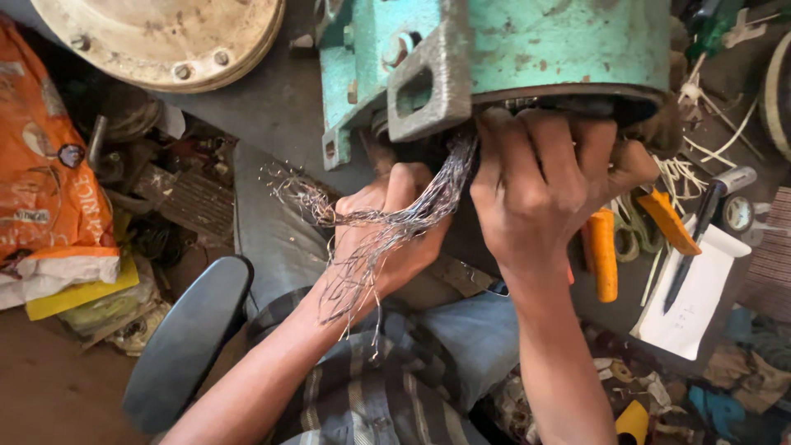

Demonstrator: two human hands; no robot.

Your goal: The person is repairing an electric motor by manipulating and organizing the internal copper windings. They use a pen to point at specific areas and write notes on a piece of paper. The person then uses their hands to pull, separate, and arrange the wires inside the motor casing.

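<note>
A green, worn motor housing (527, 41) with a grey mounting foot (428, 78) lies at the top middle. From its open end hangs a bundle of thin silvery winding wires (428, 202). My left hand (387, 231) is closed around this bundle just below the housing, and loose wire ends fan out over my wrist. My right hand (544, 189) grips the housing's lower rim, fingers curled over the edge.
A round beige metal cover (165, 37) lies top left. An orange sack (45, 165) sits at the left. Orange-handled pliers (606, 247), a pen (700, 235) and white paper (696, 301) lie at the right. A black sandal (189, 338) rests by my knee.
</note>
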